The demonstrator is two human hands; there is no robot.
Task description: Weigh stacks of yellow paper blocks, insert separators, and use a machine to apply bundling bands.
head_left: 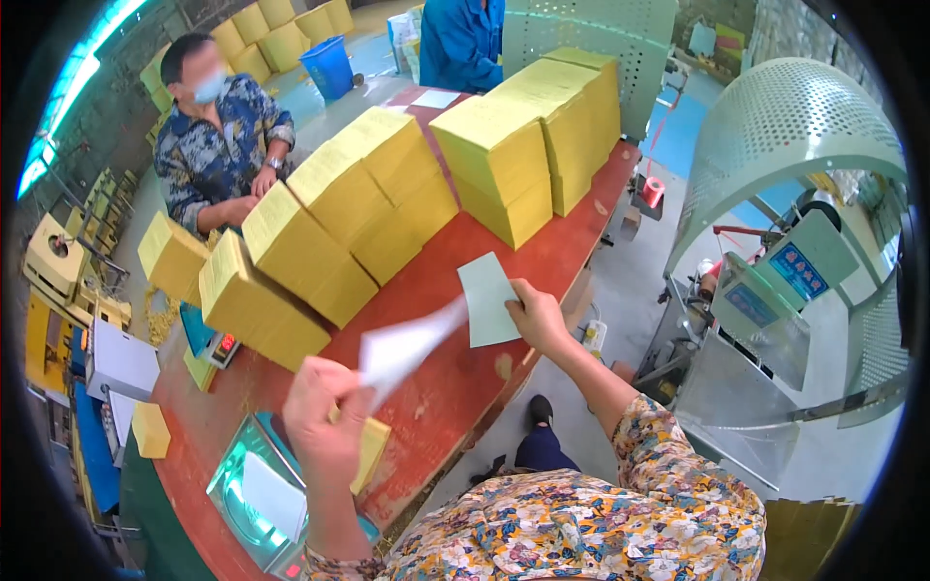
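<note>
My left hand (327,407) is closed on a white sheet of paper (397,353), which is bent and smeared by motion. My right hand (536,315) pinches the right edge of a flat, pale grey-green sheet (489,302) between thumb and fingers. Both sheets are held above the red tabletop (441,387), their edges meeting or overlapping in view. Just behind my left wrist, partly hidden, lies a small yellow paper stack (371,453). Beside my left forearm stands a lit glass-topped scale (232,504) with a white sheet (274,496) on it.
Tall stacks of yellow paper (310,252) line the table's far side, with more stacks (528,136) at the far right. Across the table a masked person (218,136) handles yellow paper; another in blue (460,44) stands farther back. A machine with a perforated guard (790,126) is at right.
</note>
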